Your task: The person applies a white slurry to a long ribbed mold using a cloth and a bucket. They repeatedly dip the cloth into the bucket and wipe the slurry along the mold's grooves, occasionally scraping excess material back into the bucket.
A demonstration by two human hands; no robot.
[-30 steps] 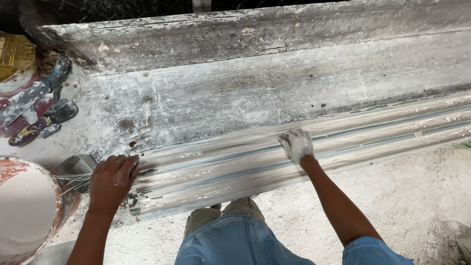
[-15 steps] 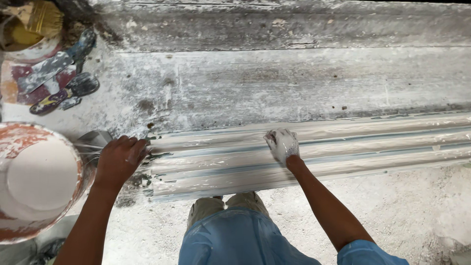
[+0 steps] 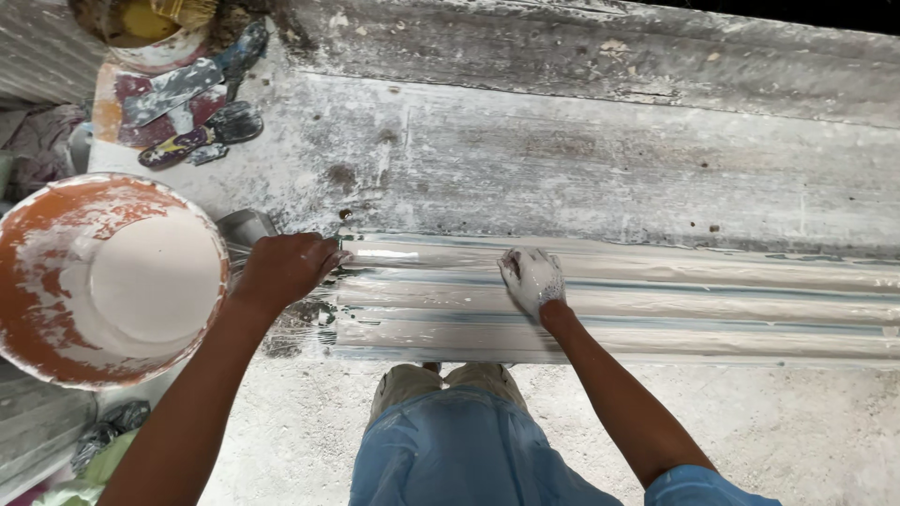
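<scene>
Smoothing wet plaster along the ribbed moulding (image 3: 656,309): my right hand (image 3: 532,277) flat, plaster-coated, on it; left hand (image 3: 286,267) gripping its end. Next probably needs more from the bucket (image 3: 103,276) beside my left.

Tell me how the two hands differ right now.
The right hand is coated white with wet plaster; the left hand is nearly clean. The right presses mid-length on the ribbed mould; the left grips its end, beside the bucket. Both touch the mould.
</scene>
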